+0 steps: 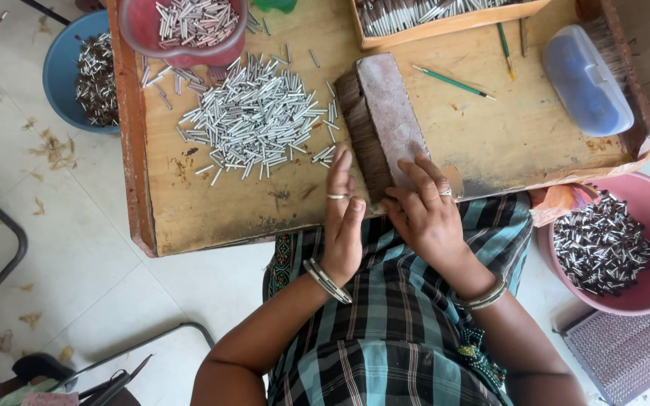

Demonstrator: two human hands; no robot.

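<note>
Block [385, 120] with dark bristly fibre packed along its left edge sits at the near edge of the counter [212, 214], slanting away from the person, and both hands are on its near end. Left hand [342, 222] stands on edge, fingers straight and together, pressed flat against the fibre side like it's squaring the bundle up. Right hand [424, 214] lies on top near the corner, fingers spread and bent, pressing down rather than gripping anything, so I'd guess it's just pinning the block so it doesn't slide. Neither hand is closed around a thing.

Just left of the block and a bit further back there's a big loose heap of little silver tubes [253, 120], within easy reach of the left hand. Behind that, a red bowl [182, 26] with more tubes, and a blue tub [77, 71] down on the floor beside the counter. On the right, a pink basin [615, 244] of dark-tipped tubes sits low by the knee. Far side: green pencils [453, 81], a clear blue-tinted box [587, 79], and a wooden tray [445, 19] of sticks.
</note>
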